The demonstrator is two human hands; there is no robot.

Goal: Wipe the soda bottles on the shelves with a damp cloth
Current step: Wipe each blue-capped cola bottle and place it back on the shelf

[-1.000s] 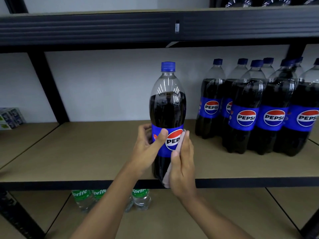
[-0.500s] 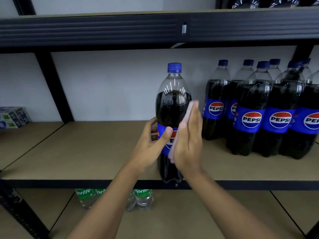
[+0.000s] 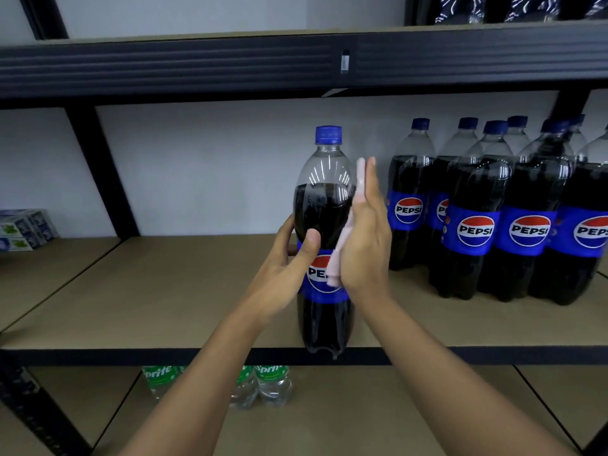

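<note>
Higher now, your flat right hand (image 3: 365, 238) presses a pale pink cloth (image 3: 339, 264) to the blue-capped Pepsi bottle (image 3: 324, 199) your left hand (image 3: 284, 268) grips.

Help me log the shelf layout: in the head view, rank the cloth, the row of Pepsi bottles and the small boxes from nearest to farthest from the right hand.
1. cloth, pressed under the right hand.
2. row of Pepsi bottles, standing just to its right.
3. small boxes, far left of the shelf.
</note>
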